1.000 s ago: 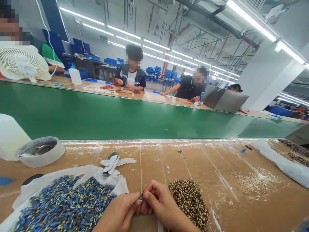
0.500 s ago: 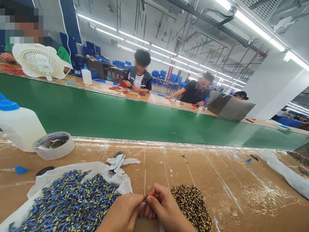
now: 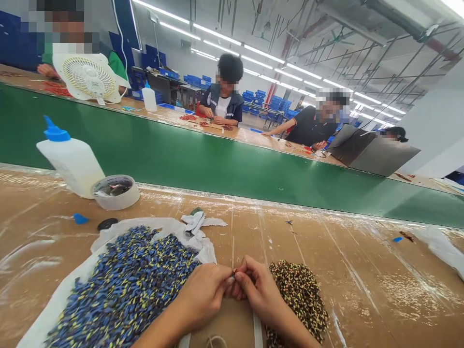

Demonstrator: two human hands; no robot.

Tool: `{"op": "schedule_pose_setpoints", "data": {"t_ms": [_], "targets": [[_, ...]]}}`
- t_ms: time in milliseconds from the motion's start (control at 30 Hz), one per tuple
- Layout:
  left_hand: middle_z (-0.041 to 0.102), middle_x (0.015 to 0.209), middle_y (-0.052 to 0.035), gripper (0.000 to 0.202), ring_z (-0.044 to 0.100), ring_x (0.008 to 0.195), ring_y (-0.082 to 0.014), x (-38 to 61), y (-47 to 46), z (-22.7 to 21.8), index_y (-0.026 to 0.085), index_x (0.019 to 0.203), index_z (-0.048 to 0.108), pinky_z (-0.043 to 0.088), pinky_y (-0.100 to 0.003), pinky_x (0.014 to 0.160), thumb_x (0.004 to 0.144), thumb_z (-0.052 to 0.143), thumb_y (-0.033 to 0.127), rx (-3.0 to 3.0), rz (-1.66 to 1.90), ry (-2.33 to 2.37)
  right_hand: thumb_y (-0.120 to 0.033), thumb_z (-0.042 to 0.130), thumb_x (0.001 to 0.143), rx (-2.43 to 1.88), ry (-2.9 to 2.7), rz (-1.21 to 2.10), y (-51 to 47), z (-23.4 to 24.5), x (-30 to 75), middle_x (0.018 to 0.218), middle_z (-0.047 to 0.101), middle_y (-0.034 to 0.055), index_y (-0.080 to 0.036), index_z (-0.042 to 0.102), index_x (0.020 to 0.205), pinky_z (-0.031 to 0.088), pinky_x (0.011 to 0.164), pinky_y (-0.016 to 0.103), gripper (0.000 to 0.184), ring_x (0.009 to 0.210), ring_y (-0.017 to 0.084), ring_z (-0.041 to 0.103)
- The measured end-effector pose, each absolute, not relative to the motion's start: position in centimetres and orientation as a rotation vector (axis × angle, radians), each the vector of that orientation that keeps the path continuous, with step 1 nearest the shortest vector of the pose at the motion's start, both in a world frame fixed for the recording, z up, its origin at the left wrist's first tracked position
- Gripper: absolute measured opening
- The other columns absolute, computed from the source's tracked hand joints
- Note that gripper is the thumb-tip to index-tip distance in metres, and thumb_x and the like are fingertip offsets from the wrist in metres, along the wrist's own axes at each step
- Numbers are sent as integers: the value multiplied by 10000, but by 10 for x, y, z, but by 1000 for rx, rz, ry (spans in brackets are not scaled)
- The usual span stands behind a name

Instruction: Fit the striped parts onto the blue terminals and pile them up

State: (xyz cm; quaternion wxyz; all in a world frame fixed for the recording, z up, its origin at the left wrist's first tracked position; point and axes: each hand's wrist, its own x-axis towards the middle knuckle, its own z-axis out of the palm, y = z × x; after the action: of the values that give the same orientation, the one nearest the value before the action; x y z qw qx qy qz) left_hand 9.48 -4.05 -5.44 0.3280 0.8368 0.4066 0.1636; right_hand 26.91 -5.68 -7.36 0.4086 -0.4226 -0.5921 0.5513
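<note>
Green belt [image 3: 217, 159]: a long strip running crosswise, beyond the brown worktop [image 3: 29, 208] where the person's hands are busy.
White sheet [image 3: 60, 299]: crumpled, on the left, under the blue-and-yellow pile [image 3: 134, 275], whose slender bits, some nearly black, lie every which way.
Dark-and-yellow pile [image 3: 299, 295]: a smaller heap just right of the right hand, its bits short and tangled.
Bottle [image 3: 74, 162]: whitish, blue-capped, leaning in my view, beside a roll of tape [image 3: 116, 198].
Left hand [image 3: 210, 290]: back uppermost, thumb and forefinger brought together on the small piece.
Right hand [image 3: 257, 285]: thumb and forefinger pinching that same piece, the other fingers curled under.
Small piece [image 3: 234, 272]: between the meeting fingertips, above the worktop, between the two heaps; a speck of orange-brown peeks out, the rest covered, so I can't make out its long axis or which way it points.
</note>
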Motion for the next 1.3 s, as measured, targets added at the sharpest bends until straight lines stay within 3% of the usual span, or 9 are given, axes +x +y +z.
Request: {"op": "schedule_pose_setpoints", "data": {"t_ms": [267,567,733,867,1000,1133,1300], "targets": [[659,763,-18,337,562,712,-143,96,-40,-40,165,755,610,361,-228,683,966,349,204,2087,492,995,-567,480,927,-1071,-1427,1444,-56,-61,272,627,581,-6,-162,529,766,421,527,205,439,548,92,526],[603,704,-4,334,516,679,-146,94,-39,-34,163,757,584,311,-248,635,978,376,302,2065,509,1113,-499,637,854,-1138,-1366,1465,-57,-48,275,694,638,13,-158,573,832,461,614,237,348,638,124,591],[587,685,-1,321,507,666,-151,85,-33,-24,168,756,580,321,-255,630,965,394,326,2051,527,1167,-492,642,845,-1258,-1321,1226,-42,-45,304,702,672,27,-164,581,808,463,647,259,335,665,148,612],[572,660,0,349,510,637,-155,71,-24,-17,177,715,538,326,-255,619,969,383,362,2050,611,1297,-539,732,723,-1422,-1123,941,-17,-56,350,690,688,46,-151,621,808,483,656,290,413,670,184,634],[578,654,0,342,519,629,-166,55,-15,-17,191,694,501,310,-258,609,965,373,356,2112,604,1469,-592,698,709,-1465,-971,855,2,-67,385,809,732,118,-114,604,1002,504,574,312,569,602,193,647],[603,692,-12,307,546,680,-187,42,-11,-17,195,687,484,311,-267,634,950,380,316,2145,488,1585,-582,695,710,-1452,-915,812,5,-71,391,905,740,122,-128,541,1161,522,585,306,659,625,187,668],[620,801,-23,104,562,786,-200,32,-18,-13,189,781,552,337,-268,686,846,496,247,2076,304,1574,-557,690,737,-1405,-1025,909,1,-75,374,805,731,89,-135,584,1100,501,593,311,567,636,195,656]]}}
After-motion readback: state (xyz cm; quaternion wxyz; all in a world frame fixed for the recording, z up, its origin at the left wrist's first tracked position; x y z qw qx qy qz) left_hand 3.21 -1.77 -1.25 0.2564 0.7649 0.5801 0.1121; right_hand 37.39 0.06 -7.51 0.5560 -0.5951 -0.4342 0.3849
